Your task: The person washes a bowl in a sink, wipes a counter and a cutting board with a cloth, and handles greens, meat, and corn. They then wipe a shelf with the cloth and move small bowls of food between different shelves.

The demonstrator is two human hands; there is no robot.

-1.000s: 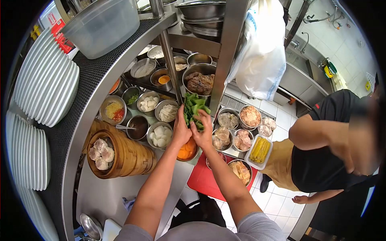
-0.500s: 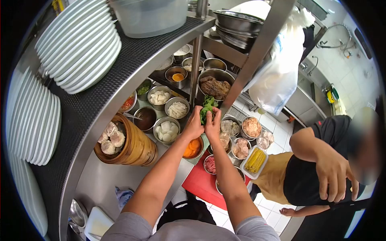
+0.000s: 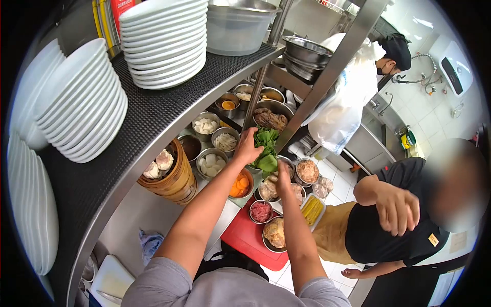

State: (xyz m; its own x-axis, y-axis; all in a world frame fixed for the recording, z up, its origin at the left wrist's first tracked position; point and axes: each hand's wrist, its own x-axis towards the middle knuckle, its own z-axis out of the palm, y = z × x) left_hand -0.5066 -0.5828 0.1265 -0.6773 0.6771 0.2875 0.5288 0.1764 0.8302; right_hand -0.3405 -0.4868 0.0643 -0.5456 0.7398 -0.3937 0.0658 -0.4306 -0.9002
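Leafy greens [image 3: 266, 146] stand in a bunch at the middle of the counter, in front of a pot of dark brown meat [image 3: 271, 119]. My left hand [image 3: 247, 147] closes its fingers on the left side of the bunch. Just to the right and lower, my right hand [image 3: 283, 176] is turned edge-on over small steel bowls; its fingers are hard to make out. Near my left hand sit a bowl of pale strips [image 3: 225, 141] and a bowl of white slices [image 3: 211, 165]. Orange slices [image 3: 239, 185] lie in a bowl below my left wrist.
A bamboo steamer [image 3: 174, 179] with dumplings stands at the left. White plates [image 3: 163, 46] are stacked on the black shelf [image 3: 148, 97] above. A red board [image 3: 245, 233] holds bowls of meat. A co-worker [image 3: 394, 199] stands close at the right; another person [image 3: 395, 53] is farther back.
My right hand has come away from the greens, down and to the right. The greens now look spread wider, with my left hand still on them. The view has shifted.
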